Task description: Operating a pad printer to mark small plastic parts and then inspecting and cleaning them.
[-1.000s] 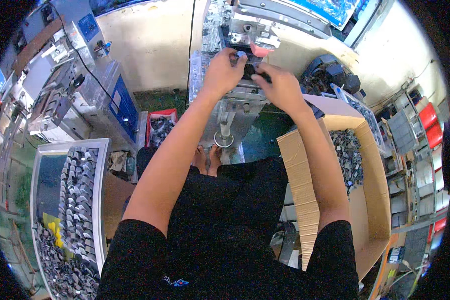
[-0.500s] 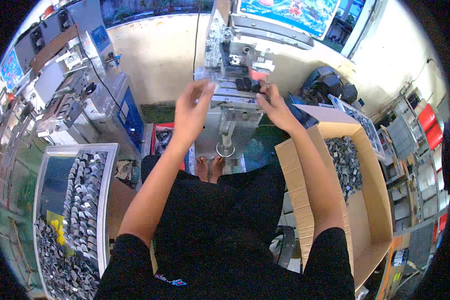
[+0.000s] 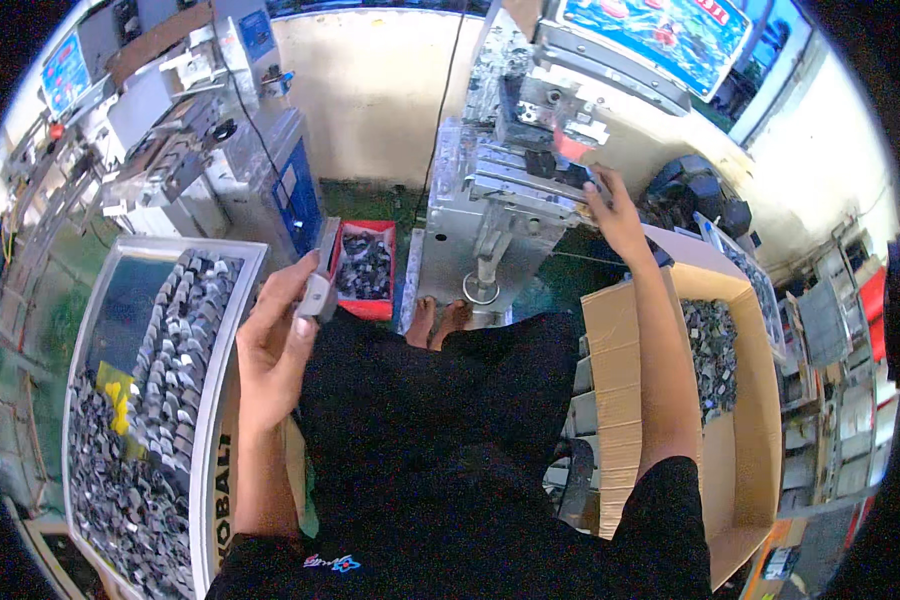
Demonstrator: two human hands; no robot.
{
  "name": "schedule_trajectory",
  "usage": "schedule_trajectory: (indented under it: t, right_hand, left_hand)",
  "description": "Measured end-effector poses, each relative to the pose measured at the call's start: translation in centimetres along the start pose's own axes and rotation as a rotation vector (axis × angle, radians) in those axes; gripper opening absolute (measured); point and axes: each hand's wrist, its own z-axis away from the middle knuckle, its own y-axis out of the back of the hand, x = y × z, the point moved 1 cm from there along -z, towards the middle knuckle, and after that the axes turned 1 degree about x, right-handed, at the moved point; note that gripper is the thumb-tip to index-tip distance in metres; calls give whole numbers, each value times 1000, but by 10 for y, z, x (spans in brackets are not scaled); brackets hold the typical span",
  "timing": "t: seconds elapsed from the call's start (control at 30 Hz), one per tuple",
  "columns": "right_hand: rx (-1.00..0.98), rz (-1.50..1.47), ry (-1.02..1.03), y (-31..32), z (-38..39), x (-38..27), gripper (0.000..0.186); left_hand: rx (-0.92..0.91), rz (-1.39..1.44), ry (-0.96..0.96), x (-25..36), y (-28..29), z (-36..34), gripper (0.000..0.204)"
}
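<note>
My left hand [image 3: 275, 350] is closed, thumb against fingers, on a small grey curved piece [image 3: 317, 297] beside the tray at the left. My right hand [image 3: 618, 218] is up at the bench machine, its fingers bent at the right end of the metal work table [image 3: 515, 180]. What those fingertips hold, if anything, is too small to make out. Just left of them, a black block [image 3: 547, 165] sits on the work table under the machine's head [image 3: 565, 105]. A blurred reddish part [image 3: 572, 147] hangs between head and block.
At the left, a white-rimmed tray [image 3: 232, 370] holds rows of grey curved pieces and a loose heap. A red bin [image 3: 370, 310] of dark pieces stands on the floor. An open cardboard box [image 3: 620, 400] with small grey pieces is at my right. Bare feet [image 3: 440, 322] rest near the machine.
My left hand has come back from the machine, down and left, and a grey piece now shows in it. My right hand stays at the work table. The view has swung left.
</note>
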Motion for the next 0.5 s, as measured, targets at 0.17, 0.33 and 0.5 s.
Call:
schedule_trajectory:
  t: [0.17,0.33,0.5]
  right_hand:
    - [60,-207,-31,-15,12,10,46]
    - [130,-338,17,-35,14,16,50]
    - [186,-287,30,-39,11,15,50]
  left_hand:
    - [-122,96,-107,14,-5,-1,38]
    - [-163,55,-177,31,-11,1,37]
    - [-127,47,-202,41,-4,0,38]
